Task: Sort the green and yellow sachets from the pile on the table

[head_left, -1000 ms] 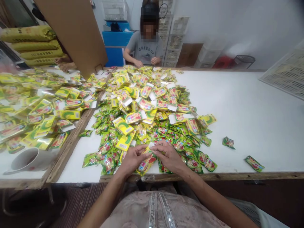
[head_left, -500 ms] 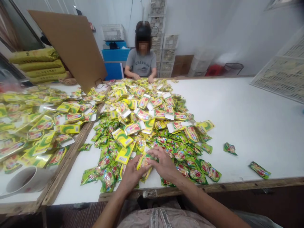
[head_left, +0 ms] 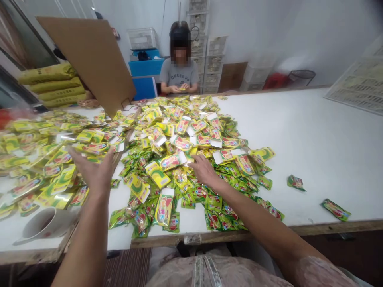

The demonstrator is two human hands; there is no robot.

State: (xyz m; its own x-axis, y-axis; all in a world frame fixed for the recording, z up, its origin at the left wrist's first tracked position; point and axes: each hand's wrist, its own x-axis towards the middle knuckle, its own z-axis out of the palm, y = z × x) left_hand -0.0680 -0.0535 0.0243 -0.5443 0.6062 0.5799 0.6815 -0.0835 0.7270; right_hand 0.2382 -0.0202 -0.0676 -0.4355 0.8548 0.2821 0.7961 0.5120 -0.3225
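Observation:
My left hand (head_left: 95, 171) is stretched out over the divider on the left, fingers spread, holding nothing; small yellow cartons (head_left: 95, 147) lie beyond it. At the pile in the middle, my right hand (head_left: 205, 171) has its bent fingers and thumb closed at the edge of a small yellow carton (head_left: 193, 151), partly hidden by the fingers. Around it lie open-flapped cartons (head_left: 172, 161) on top of many shiny green packets (head_left: 214, 201). Near my edge of the table, a carton with a white flap (head_left: 164, 209) rests on green packets.
A wooden divider (head_left: 119, 159) separates the left cartons from the middle pile. A white cup (head_left: 48, 223) stands front left. Two loose packets (head_left: 296, 182) lie on the right. A cardboard sheet (head_left: 89, 59) stands behind. Across the table sits a person (head_left: 179, 73), hands on something yellow.
Both hands were together around a carton near my table edge. My left hand has moved left and opened; my right hand has moved farther into the pile. The person opposite has raised their hands.

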